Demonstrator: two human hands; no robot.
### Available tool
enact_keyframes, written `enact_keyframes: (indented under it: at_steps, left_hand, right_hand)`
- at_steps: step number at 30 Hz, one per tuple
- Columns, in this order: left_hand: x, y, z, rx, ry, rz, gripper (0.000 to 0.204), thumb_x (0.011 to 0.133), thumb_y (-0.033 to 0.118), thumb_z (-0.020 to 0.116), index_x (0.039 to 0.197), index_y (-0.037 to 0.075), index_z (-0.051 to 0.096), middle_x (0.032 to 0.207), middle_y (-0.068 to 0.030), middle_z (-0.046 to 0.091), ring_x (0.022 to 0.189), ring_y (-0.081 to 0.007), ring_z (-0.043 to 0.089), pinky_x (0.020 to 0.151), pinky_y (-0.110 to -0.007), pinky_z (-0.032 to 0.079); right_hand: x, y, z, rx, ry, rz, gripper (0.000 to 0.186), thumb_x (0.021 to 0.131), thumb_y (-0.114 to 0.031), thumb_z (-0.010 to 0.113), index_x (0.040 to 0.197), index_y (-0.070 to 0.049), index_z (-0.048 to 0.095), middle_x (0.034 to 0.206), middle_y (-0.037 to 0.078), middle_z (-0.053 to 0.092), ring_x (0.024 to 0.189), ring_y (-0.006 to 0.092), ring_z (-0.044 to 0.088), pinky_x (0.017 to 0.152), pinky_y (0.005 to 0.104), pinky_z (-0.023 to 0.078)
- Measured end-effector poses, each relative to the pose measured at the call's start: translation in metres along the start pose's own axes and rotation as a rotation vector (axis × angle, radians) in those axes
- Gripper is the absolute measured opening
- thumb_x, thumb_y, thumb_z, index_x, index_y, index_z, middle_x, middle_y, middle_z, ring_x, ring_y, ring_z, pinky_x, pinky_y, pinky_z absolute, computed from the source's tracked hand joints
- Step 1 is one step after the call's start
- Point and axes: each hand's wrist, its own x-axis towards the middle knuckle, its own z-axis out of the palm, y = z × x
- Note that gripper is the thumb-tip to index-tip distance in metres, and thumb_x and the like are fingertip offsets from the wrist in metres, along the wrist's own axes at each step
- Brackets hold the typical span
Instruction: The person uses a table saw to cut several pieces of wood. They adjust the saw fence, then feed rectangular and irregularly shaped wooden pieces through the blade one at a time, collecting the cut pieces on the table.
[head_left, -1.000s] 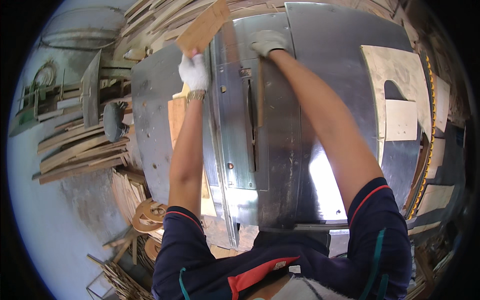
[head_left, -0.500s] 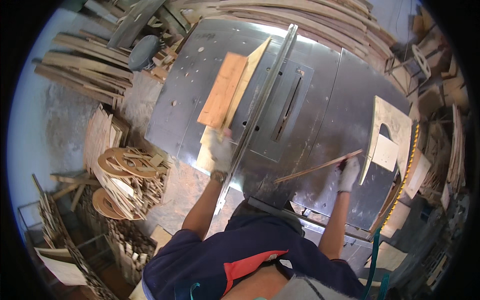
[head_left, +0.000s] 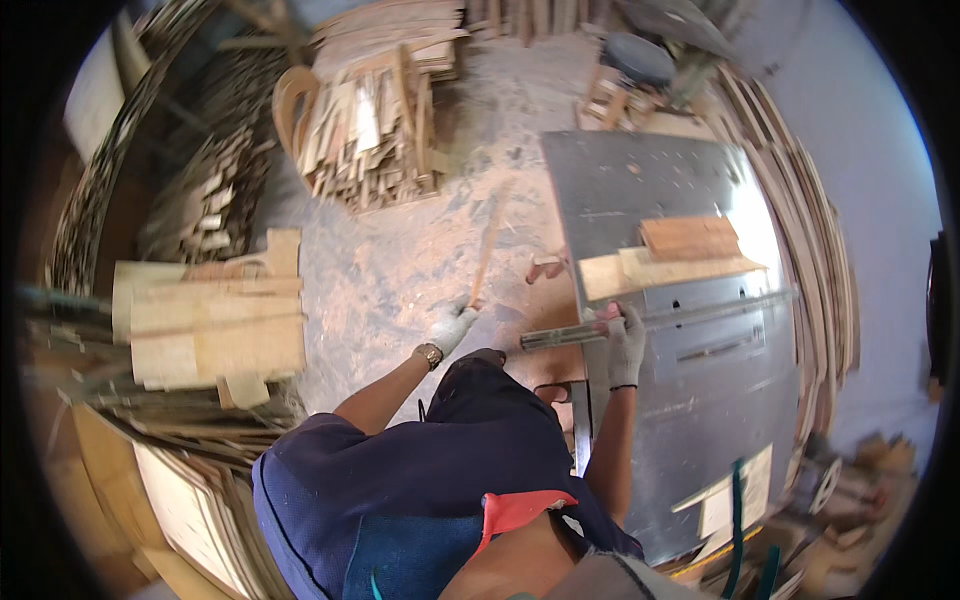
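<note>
A thin wooden strip (head_left: 487, 250) extends upward over the dusty floor, its lower end in my gloved left hand (head_left: 450, 328). My gloved right hand (head_left: 624, 348) is at the metal fence rail (head_left: 555, 337) on the saw table's edge, fingers curled; what they hold is unclear. Just beyond that hand, an orange-brown board (head_left: 688, 236) and paler boards (head_left: 625, 278) lie on the steel saw table (head_left: 680, 420). The narrow blade slot (head_left: 720, 345) shows to the right of my right hand.
Offcuts (head_left: 375, 130) are heaped ahead on the dusty floor (head_left: 390, 280). Stacked plywood (head_left: 215, 330) stands at left; long planks (head_left: 815, 250) line the right wall. A dark round stool-like object (head_left: 637, 62) sits beyond the table, and pale panels (head_left: 730, 500) lie at its near right end.
My view has swung left, off the table toward the floor. The wide board left my left hand; a thin strip, seen at my right hand half a second ago, is now in my left.
</note>
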Motion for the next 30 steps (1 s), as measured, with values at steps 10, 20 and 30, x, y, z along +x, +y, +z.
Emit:
enact_keyframes:
  at_steps: [10,20,30]
  left_hand:
    - [-0.011,-0.232,-0.051,-0.431,0.158,-0.681,0.027,0.089,0.034,0.057,0.074,0.012,0.06,0.055,-0.0022,0.046,0.044,-0.0179,0.043,0.043,-0.037,0.035]
    - [0.221,0.003,-0.358,-0.784,0.582,-0.21,0.043,0.097,0.059,0.054,0.109,0.018,0.059,0.083,-0.0041,0.062,0.071,-0.018,0.06,0.062,-0.031,0.047]
    - [0.195,-0.076,-0.087,-0.244,-0.11,-0.323,0.049,0.102,0.053,0.052,0.126,0.01,0.06,0.104,-0.0069,0.065,0.09,-0.0196,0.062,0.079,-0.035,0.052]
  right_hand:
    - [-0.036,0.062,0.075,-0.482,-0.529,0.109,0.028,0.097,-0.019,0.063,0.108,0.007,0.066,0.084,0.007,0.067,0.073,0.0137,0.067,0.068,0.0305,0.053]
    - [-0.057,0.074,0.005,-0.496,-0.317,0.207,0.034,0.099,-0.022,0.062,0.118,0.006,0.064,0.094,0.013,0.07,0.08,0.0177,0.069,0.072,0.0315,0.056]
    - [-0.147,0.127,-0.063,-0.582,0.119,0.217,0.036,0.093,-0.036,0.067,0.103,-0.001,0.07,0.093,0.017,0.073,0.089,0.0306,0.07,0.081,0.0416,0.053]
